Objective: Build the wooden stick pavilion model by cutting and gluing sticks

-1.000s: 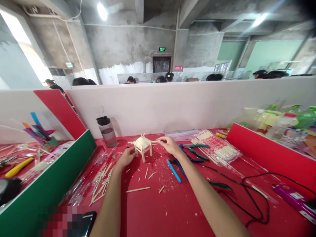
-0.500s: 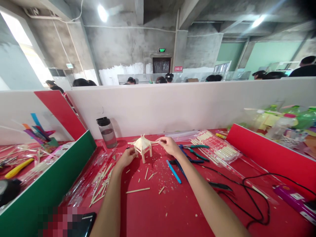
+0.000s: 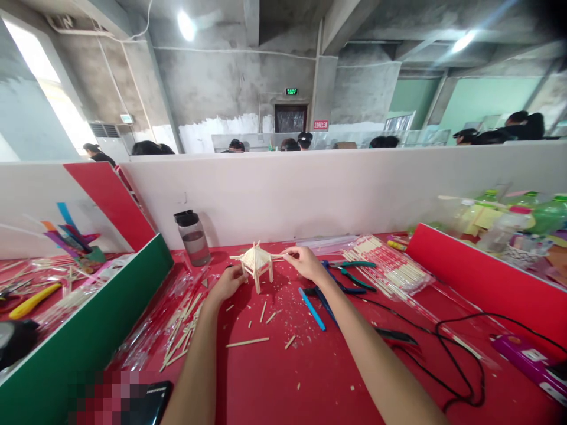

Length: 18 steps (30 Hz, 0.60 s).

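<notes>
Small peaked-roof pavilion of pale wooden sticks (image 3: 257, 264) stands on the red tabletop (image 3: 266, 389), left hand (image 3: 229, 283) closer, up against its leg (image 3: 243, 269) (can't tell if it's gripping), while the right hand (image 3: 305, 263) pinches a thin pale stick (image 3: 278, 257) running leftward to the roof (image 3: 256, 256).

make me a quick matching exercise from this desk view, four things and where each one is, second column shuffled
Things:
1. stick model
2. water bottle
3. blue stick
4. purple object

Places:
a. lying close beside the right forearm
b. toward the lower right corner of the picture
c. between the left hand and the right hand
d. standing in front of the white partition, at the far side of the desk

Right pairs: 1-c, 2-d, 3-a, 4-b
</notes>
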Motion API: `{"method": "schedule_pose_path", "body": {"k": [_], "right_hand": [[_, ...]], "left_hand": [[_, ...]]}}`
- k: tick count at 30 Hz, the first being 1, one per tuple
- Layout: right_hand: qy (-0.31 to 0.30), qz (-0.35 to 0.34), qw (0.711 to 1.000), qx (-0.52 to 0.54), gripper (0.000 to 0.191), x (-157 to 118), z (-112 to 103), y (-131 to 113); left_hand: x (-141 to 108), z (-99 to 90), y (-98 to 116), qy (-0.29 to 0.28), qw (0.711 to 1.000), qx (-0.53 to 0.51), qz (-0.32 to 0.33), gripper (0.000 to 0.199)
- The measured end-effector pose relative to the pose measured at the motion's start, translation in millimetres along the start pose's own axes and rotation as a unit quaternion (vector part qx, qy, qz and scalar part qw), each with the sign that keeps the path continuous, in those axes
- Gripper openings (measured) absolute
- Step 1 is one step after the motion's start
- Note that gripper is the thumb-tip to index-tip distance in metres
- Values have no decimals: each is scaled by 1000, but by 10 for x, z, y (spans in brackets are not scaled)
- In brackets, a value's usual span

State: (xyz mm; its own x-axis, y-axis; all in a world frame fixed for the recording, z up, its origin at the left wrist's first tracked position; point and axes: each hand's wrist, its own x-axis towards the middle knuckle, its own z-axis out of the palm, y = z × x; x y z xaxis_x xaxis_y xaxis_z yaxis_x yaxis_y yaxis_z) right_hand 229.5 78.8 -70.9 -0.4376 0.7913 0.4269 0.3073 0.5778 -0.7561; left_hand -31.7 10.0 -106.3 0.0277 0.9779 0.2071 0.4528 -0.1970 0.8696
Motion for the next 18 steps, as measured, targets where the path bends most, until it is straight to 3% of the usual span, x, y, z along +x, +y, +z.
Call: {"method": "schedule_pose_path", "body": {"k": [14,18], "right_hand": [[-11,-4,1000,7,25,4,1,10],[-12,21,1000,11,29,0,-79,20]], "left_hand": [[19,-31,-48,-16,1000,-18,-4,22],[21,-202,-41,33,999,22,-36,24]]}}
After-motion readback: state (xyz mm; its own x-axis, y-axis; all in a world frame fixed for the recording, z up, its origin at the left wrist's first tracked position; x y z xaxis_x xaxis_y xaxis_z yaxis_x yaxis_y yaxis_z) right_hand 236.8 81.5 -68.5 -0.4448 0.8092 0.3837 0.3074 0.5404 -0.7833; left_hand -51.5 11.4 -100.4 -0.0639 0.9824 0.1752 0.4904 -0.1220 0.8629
